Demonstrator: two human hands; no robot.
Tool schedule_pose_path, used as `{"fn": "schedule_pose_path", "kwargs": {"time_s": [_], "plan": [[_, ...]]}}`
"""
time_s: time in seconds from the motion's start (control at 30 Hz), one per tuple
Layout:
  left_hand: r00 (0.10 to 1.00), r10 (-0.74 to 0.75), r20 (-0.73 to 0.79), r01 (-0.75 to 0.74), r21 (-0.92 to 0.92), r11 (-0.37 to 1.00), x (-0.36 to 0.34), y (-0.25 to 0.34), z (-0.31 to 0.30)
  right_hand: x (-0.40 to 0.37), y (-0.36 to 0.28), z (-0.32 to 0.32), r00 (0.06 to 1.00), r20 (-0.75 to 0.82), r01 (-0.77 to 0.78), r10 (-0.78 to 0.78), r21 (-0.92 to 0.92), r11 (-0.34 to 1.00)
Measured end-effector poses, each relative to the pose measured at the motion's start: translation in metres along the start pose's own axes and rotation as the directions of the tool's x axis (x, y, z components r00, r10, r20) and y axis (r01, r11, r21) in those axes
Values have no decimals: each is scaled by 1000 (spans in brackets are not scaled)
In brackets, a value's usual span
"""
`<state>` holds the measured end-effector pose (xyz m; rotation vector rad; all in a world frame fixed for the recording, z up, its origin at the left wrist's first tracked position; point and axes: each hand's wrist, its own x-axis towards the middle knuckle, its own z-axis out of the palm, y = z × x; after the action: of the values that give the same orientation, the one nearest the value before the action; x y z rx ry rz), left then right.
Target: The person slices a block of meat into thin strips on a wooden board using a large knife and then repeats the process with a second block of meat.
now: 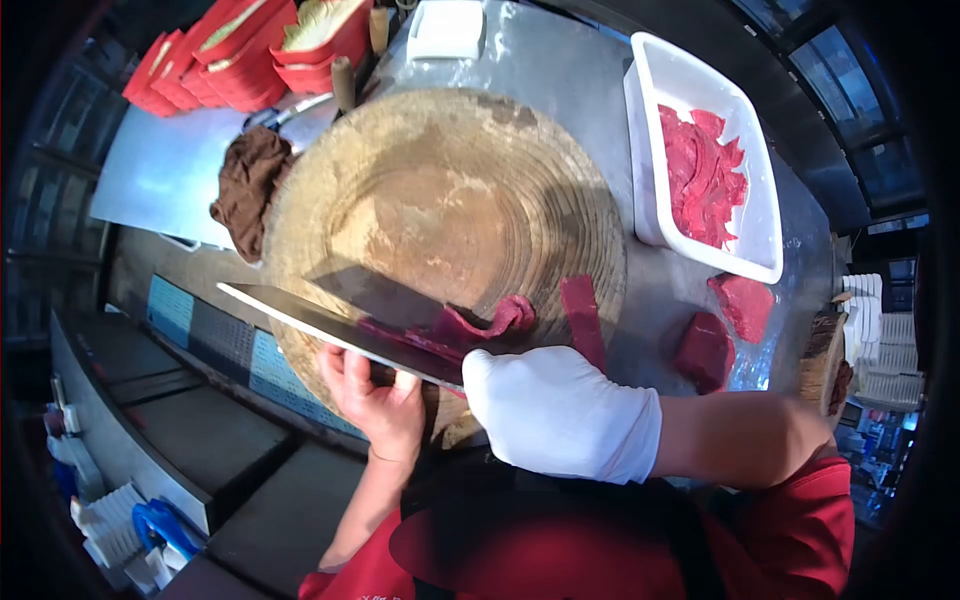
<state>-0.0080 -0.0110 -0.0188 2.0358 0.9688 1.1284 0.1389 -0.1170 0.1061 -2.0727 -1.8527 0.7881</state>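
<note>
My right hand [560,415], in a white glove, is closed round the handle end of a wide-bladed knife [340,325]. The blade slants up to the left over the near part of a round wooden block [430,220]. Beneath the blade's near edge is my left hand [375,400], bare, with thumb and fingers apart; its fingertips are partly hidden by the blade. Red meat pieces [500,318] lie along the blade near my right hand. A separate meat strip [581,315] rests on the block's right side.
Right of the block stands a white tub [645,190] of sliced meat, with two meat chunks [705,352] [743,305] in front. A brown cloth [248,190] lies at the block's left. Red containers [235,80] and a white dish [445,30] are behind.
</note>
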Motion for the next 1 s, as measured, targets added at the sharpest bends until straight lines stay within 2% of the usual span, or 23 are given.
{"fn": "schedule_pose_path", "kwargs": {"time_s": [0.03, 0.1, 0.13, 0.17, 0.23, 0.27, 0.3, 0.37, 0.43, 0.47, 0.5, 0.53, 0.57, 0.63, 0.73, 0.93, 1.0], "plan": [[999, 39, -16, -39, -1, 999, 1, -1, 4, -6, -2, -8, 1000, -23, 8, -8, -14, 1000], [1000, -14, -28, 13, -14, 1000, 2, 6, 1, -35, -3, -21, 993, 61, -98, 97, 19, 995], [1000, -26, -1, 26, -27, 999, 1, 6, -1, -54, 6, -15, 998, 26, 62, -59, -128, 990], [999, -37, 15, 37, -43, 998, 3, 6, 1, -49, 7, -15, 997, 43, 69, -64, -131, 989], [999, -23, 34, 25, -58, 998, 6, 9, 2, -43, 3, -12, 998, 60, -21, 28, -104, 994], [1000, -18, 23, 19, -44, 999, 9, 9, 2, -26, 5, -3, 996, -46, 73, -76, -75, 995], [1000, -11, 11, 11, -32, 999, 11, 10, 2, -12, 4, 4, 990, -121, 71, -71, -7, 997], [1000, 4, 8, -4, -23, 1000, 10, 12, 2, 12, -7, -1, 997, 44, -71, 69, 32, 997], [995, 10, 96, -3, -66, 998, 0, 19, 5, 7, 1, 3, 993, -116, 29, -20, 72, 997], [997, 3, 80, 0, -47, 999, -1, 18, 6, 6, 3, 6, 968, -234, 106, -95, 38, 994], [998, 28, 64, -25, -54, 998, -1, 17, 7, -5, 3, 4, 961, -255, 115, -107, 19, 993], [997, 45, 62, -39, -90, 995, -1, 16, 6, -18, 1, 1, 995, -98, -27, 28, 12, 1000], [996, 54, 65, -46, -120, 992, -2, 13, 3, -31, 0, 0, 984, 65, -168, 168, -14, 986], [996, 54, 75, -44, -123, 991, -7, 13, 2, -72, 19, 5, 988, -83, -125, 126, 17, 992], [995, 50, 83, -42, -96, 995, -10, 18, -1, -95, 23, 0, 977, -136, -172, 165, -41, 984], [996, 68, 54, -63, -89, 994, -13, 21, 0, -107, 14, -7, 975, -209, -81, 72, -38, 996], [997, 68, 46, -63, -91, 994, -13, 22, 1, -110, 12, -12, 981, -183, -77, 68, -44, 996]]}}
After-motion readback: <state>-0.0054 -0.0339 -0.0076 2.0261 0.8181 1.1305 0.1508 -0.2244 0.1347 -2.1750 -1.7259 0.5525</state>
